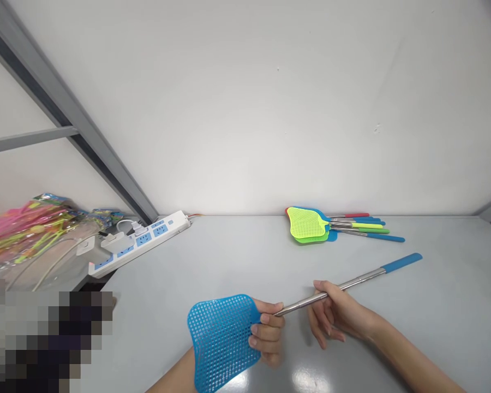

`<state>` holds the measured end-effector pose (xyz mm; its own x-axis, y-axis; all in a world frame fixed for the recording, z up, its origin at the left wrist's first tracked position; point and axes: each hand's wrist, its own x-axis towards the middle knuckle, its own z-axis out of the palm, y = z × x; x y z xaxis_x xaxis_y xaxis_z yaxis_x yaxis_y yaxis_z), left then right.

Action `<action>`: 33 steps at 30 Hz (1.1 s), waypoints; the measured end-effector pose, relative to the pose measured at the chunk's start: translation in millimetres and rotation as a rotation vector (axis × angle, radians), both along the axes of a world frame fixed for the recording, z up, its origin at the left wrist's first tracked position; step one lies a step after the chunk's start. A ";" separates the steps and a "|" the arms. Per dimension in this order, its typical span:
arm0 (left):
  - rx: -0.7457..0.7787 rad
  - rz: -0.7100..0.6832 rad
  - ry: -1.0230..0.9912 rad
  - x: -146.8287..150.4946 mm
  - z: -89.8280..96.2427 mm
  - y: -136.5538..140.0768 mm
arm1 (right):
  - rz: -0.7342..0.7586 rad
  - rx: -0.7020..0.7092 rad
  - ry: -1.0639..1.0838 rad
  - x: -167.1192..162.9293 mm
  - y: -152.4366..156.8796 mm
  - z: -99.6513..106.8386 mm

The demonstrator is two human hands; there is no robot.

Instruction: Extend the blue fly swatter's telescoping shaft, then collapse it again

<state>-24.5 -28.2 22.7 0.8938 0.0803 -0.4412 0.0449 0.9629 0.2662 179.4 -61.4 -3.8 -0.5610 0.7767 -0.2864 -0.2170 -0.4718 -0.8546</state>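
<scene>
A blue fly swatter (225, 341) with a square mesh head, a silver telescopic rod and a blue grip is held above the table, its grip end pointing up and right. My left hand (270, 330) is closed round the neck where head meets rod. Under the rod's middle lies my right hand (335, 311), thumb and palm edge against the metal, its fingers loosely spread and apart from the rod. Farther back, a pile of fly swatters (309, 224) in yellow, green, blue and red lies with handles to the right.
A white power strip (172, 224) with plugged-in adapters (117, 240) runs along the table's left edge. Past it are clear bags of pink and yellow items (28, 224). A pale wall (286, 109) and a grey metal frame (106, 158) bound the grey table (229, 256).
</scene>
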 end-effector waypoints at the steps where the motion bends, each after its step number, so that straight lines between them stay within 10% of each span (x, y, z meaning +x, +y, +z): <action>1: -0.002 -0.007 -0.001 0.3 -0.3 0.2 | 0.005 0.001 -0.007 -0.6 0.1 -0.8; 21: -0.065 -0.040 -0.059 -4.5 -9.1 3.4 | 0.035 -0.009 -0.014 -14.4 -5.7 -1.6; 33: 0.061 0.021 -0.148 -3.8 -21.0 7.5 | -0.265 0.076 -0.205 -9.2 1.5 9.3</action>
